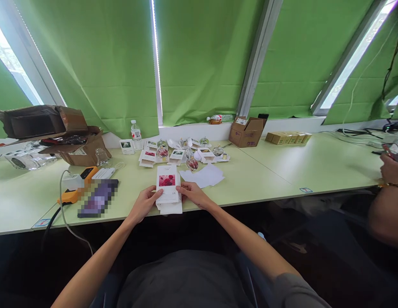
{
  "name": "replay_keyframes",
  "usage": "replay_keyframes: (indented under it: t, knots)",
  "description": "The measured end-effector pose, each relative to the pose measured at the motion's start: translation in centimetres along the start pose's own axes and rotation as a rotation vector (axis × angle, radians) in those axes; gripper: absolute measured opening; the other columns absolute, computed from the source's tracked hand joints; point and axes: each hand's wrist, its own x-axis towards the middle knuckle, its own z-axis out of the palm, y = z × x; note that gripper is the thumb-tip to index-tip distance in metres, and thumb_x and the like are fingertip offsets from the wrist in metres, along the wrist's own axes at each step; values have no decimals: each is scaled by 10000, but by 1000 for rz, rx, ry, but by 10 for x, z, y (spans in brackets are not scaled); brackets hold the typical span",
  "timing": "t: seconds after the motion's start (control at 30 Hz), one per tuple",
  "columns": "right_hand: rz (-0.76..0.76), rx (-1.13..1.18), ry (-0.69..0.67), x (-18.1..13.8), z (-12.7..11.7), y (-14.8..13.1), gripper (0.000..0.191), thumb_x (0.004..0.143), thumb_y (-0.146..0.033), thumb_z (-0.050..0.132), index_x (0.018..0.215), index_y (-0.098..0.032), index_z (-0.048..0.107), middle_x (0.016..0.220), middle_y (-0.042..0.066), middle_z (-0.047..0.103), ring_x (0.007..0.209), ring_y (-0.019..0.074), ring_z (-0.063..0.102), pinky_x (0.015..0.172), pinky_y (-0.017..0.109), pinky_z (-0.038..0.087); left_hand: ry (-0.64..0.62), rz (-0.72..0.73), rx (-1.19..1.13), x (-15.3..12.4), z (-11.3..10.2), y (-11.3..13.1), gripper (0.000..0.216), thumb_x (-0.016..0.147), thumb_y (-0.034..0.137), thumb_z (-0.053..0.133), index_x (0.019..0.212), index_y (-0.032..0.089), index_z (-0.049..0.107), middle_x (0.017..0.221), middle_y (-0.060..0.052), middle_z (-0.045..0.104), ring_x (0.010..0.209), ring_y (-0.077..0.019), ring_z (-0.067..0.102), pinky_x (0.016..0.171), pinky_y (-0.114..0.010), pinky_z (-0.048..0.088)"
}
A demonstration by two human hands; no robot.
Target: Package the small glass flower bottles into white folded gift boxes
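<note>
A flat white carton blank with a red printed picture (167,188) lies at the near edge of the pale green table (256,179). My left hand (144,202) grips its left side with curled fingers. My right hand (193,193) pinches its right side. Just behind it are loose white paper sheets (203,175). Further back lie several small printed boxes (148,155) and clear glass ball ornaments (192,163).
An open brown box (246,131) and a row of tan boxes (288,137) stand at the back right. Stacked brown cartons (57,132), a water bottle (135,134), an orange device (77,185) and a cable lie left. Another person's hand (391,167) holds a phone at far right.
</note>
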Motion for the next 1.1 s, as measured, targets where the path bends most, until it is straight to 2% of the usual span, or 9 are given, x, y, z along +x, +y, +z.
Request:
replay_keyframes:
  t: [0.07, 0.27, 0.53, 0.83, 1.1]
  knots:
    - [3, 12, -1, 0, 0, 0, 402, 779, -578, 656, 848, -183, 681, 701, 14, 665, 599, 160, 574, 569, 284, 476, 0, 3, 2, 0, 0, 0, 543, 802, 506, 660, 1216, 156, 623, 1057, -123, 729, 910, -290, 690, 802, -395, 529]
    - [9, 7, 3, 0, -1, 2, 406, 765, -577, 671, 783, -172, 673, 688, 15, 660, 596, 153, 569, 563, 275, 471, -35, 7, -17, -1, 1, 4, 506, 819, 494, 644, 1207, 169, 633, 1114, -114, 713, 968, -289, 677, 841, -394, 520]
    - [30, -4, 15, 1, -1, 3, 425, 743, -561, 701, 842, -147, 685, 734, 35, 683, 604, 149, 578, 563, 268, 475, -45, 6, -36, -1, -1, 2, 511, 840, 463, 631, 1240, 146, 608, 1175, -125, 687, 1015, -292, 661, 865, -394, 514]
    - [9, -47, 39, 1, -1, 5, 408, 752, -561, 691, 749, -157, 633, 611, -8, 624, 519, 121, 535, 498, 240, 418, -71, -11, -84, -1, -3, 2, 500, 847, 439, 634, 1249, 144, 602, 1162, -124, 694, 1052, -300, 649, 868, -393, 515]
    - [6, -51, 33, 3, -2, 5, 420, 786, -588, 644, 743, -172, 610, 593, -12, 616, 531, 133, 556, 515, 246, 451, -44, -36, -52, 2, -4, 0, 497, 865, 430, 617, 1263, 135, 577, 1148, -131, 698, 1006, -284, 668, 882, -402, 513]
